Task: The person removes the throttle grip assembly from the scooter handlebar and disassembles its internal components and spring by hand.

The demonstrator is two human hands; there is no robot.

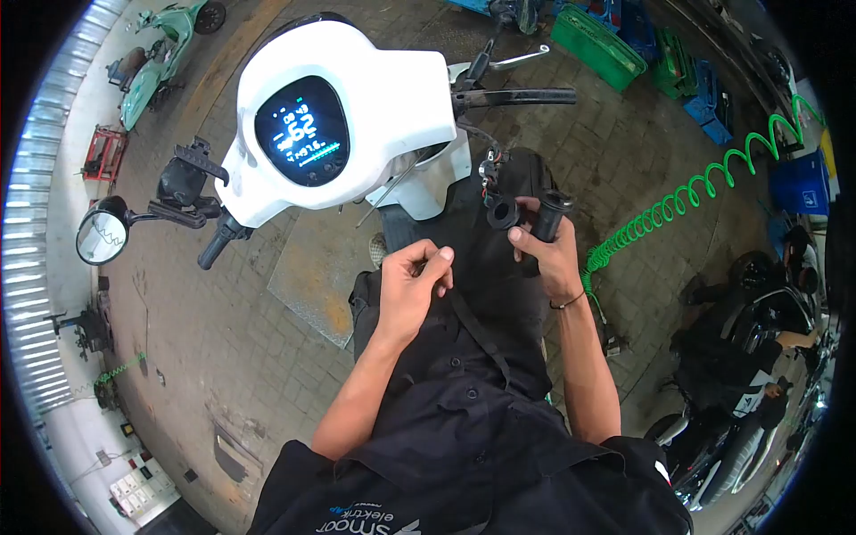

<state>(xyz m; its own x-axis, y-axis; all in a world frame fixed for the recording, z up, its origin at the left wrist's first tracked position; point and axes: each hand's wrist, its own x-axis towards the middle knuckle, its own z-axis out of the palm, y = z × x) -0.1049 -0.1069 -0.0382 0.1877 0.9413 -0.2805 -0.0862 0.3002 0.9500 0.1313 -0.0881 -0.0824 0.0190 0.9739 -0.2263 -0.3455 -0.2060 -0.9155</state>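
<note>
My right hand is closed around a black throttle grip, which stands upright with its flanged end at the top. Beside it, at my thumb tip, is a black ring-shaped housing with thin wires running up toward the handlebar. My left hand hovers over my lap, fingers curled in against the thumb; whatever they may hold is hidden. Ahead is a white scooter front with a lit display. Its bare black handlebar end sticks out to the right, near a silver brake lever.
The scooter's other grip and a round mirror are at the left. A green coiled air hose stretches across the right side. Green and blue crates stand at the back. Another person is beside parked motorbikes at the right.
</note>
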